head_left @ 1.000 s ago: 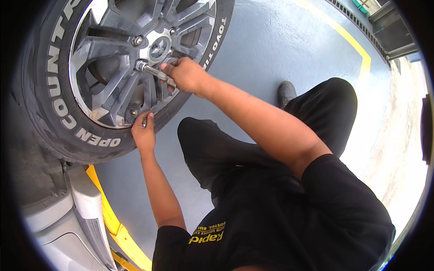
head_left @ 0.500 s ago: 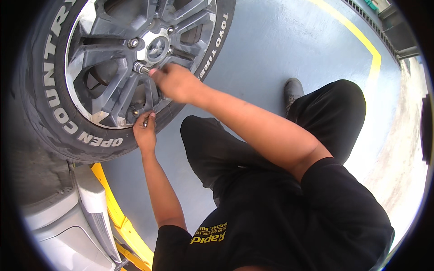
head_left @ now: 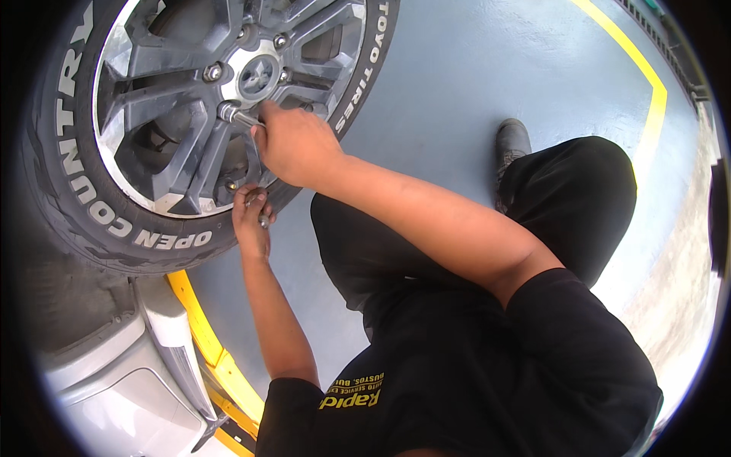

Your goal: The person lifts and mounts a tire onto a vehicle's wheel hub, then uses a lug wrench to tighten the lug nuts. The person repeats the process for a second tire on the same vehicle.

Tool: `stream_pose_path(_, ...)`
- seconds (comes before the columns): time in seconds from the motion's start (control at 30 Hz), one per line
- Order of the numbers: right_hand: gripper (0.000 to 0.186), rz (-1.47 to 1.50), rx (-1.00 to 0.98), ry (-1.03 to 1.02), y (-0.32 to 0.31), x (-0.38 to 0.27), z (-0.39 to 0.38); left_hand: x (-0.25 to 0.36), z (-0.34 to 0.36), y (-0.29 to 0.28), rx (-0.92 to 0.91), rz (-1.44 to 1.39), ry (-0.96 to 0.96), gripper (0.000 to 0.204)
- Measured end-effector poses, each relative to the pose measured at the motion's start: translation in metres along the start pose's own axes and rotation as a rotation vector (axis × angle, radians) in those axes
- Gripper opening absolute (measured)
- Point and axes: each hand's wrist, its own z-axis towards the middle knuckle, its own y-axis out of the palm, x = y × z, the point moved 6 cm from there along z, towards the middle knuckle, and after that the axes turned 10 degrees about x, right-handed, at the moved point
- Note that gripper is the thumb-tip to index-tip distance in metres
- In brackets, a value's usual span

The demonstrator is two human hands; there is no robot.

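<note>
A grey alloy wheel [head_left: 199,122] with a black, white-lettered tyre [head_left: 114,228] fills the upper left. My right hand [head_left: 301,145] is closed around a chrome socket tool [head_left: 242,118], whose socket end sits at a lug position below the hub cap [head_left: 259,76]. Lug nuts [head_left: 212,72] show at other holes around the hub. Beside the wheel's lower rim, close to the valve stem [head_left: 232,185], my left hand [head_left: 251,221] has its fingers curled around small shiny metal pieces [head_left: 263,221]. Those pieces look like lug nuts, partly hidden by the fingers.
A silver vehicle body panel [head_left: 133,396] and a yellow metal bar [head_left: 209,343] lie at the lower left. Below and right of the tyre spreads the blue-grey floor [head_left: 434,84], marked by a yellow line [head_left: 640,61]. My bent knees are close to the tyre.
The view has shifted slightly, moving the wheel a little left. My right hand has turned on the socket tool. My left hand has rolled, exposing more of the metal pieces.
</note>
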Motion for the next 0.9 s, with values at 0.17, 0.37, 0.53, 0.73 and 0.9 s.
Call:
stream_pose_path(0.17,0.039,-0.027,-0.257,0.176,-0.016,-0.013,0.012,-0.006,-0.015,0.041,-0.143,-0.278,-0.200,0.034)
stream_pose_path(0.37,0.035,-0.369,-0.383,-0.191,-0.068,0.010,0.019,0.010,-0.010,0.092,-0.099,-0.550,-0.210,0.038)
stream_pose_path(0.53,0.026,-0.350,-0.368,-0.189,-0.097,0.022,0.021,0.014,0.002,0.112,-0.330,-0.536,-0.250,0.051)
stream_pose_path(0.73,0.023,-0.336,-0.473,-0.256,-0.088,0.021,0.020,0.036,0.012,0.103,-0.781,-0.207,-0.249,0.069)
stream_pose_path(0.9,0.028,-0.243,-0.428,-0.190,-0.071,0.039,0.026,0.030,0.029,0.117,-0.422,-0.312,-0.217,0.077)
